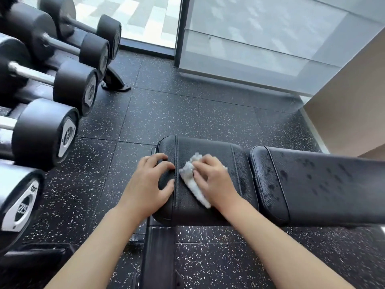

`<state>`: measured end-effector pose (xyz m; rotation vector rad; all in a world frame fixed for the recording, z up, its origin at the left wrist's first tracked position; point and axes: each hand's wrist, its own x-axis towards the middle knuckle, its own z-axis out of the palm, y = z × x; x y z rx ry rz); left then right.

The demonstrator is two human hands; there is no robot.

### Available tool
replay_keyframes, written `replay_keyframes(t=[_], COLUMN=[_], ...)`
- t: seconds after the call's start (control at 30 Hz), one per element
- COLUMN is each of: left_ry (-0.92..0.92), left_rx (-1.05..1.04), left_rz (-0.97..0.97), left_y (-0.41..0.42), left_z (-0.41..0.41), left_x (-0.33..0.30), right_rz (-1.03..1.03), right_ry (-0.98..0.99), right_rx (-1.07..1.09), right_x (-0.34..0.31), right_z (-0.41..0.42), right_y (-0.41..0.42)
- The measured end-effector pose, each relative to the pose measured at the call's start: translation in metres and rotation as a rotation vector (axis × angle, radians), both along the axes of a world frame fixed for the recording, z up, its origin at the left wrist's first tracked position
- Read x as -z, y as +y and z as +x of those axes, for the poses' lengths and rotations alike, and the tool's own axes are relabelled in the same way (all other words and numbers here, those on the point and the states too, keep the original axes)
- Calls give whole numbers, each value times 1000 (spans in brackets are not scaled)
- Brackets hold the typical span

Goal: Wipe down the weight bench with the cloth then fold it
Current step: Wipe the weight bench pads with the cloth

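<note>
Cloth: a small white cloth, crumpled and nubbly, lies on top of the seat pad, under and just left of the right hand; one end pokes out past the fingertips, the other trails back along the wrist.
Right hand: the right hand lies palm down on the cloth, fingers fairly straight and close together, pressing it flat against the pad.
Left hand: the left hand sits at the left end of the seat pad, fingers spread and bent over its rounded edge, thumb on the top surface; it grips the pad and is apart from the cloth by a narrow strip of leather.
Bench: the weight bench has two black padded sections with a grained, leather-like skin, stitched seams and rounded corners; the seat pad is short and squarish, the back pad long, running off to the right.
Back pad surface: darker blotches and streaks are scattered over it, looking wet.
Frame: a flat black metal bar runs beneath the seat pad towards the viewer.
Floor: black rubber tiles flecked with white.
Dumbbells: round-ended black dumbbells with chrome handles sit in a row on a rack at left.
Window: frosted glass panels stand beyond the bench.
</note>
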<state>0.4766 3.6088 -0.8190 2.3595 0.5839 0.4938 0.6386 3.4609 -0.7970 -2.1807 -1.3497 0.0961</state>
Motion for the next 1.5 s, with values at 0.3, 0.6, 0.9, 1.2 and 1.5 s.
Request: replay_keyframes(t=[0.3, 0.6, 0.9, 1.2, 1.5], left_ry=[-21, -39, -82, -103, -94], left_rx=[-26, 86, 44, 22, 16], left_rz=[-30, 120, 140, 131, 119], left_y=[3, -31, -34, -33, -33], left_z=[5, 26, 29, 31, 31], left_x=[-6, -3, 1, 4, 3], right_rz=[-25, -58, -53, -63, -20], right_ry=[6, -32, -20, 1, -50], right_rx=[128, -139, 247, -225, 207], right_x=[-13, -4, -22, -13, -21], right_z=[10, -10, 74, 4, 66], right_y=[53, -63, 26, -83, -2])
